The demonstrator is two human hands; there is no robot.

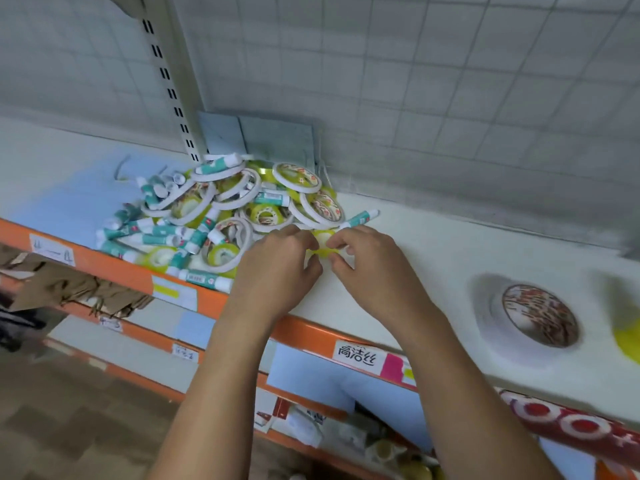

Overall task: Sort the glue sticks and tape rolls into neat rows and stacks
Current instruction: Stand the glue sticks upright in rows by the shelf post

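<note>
Just right of the heap (221,209) on the white shelf (450,244), both hands meet over a small yellow tape roll (322,242). The left hand (277,268) has its fingers curled and grips the roll from the heap's side, while the right hand (374,268) pinches it between thumb and fingertips from the far side. The hands hide too much to tell whether it is one roll or several. The heap itself is a loose jumble of teal-and-white glue sticks lying at all angles, mixed with flat white-rimmed tape rolls and narrower yellow ones, some leaning on each other. One glue stick (360,218) lies at the heap's right edge, just beyond the right hand's fingers. Behind the heap, grey cards (263,140) lean against the wire-grid back panel (450,98), beside a slotted upright (173,81). Well to the right of the heap sits a stack of white tape rolls (526,320) with a patterned core, and past it a blurred yellow shape (627,334) at the picture's edge. Below the heap runs the orange shelf edge (114,268), which bears paper labels. The lower shelf under the heap holds torn cardboard (69,289), and lower right of the heap lies a red roll (571,424) with white circles.
</note>
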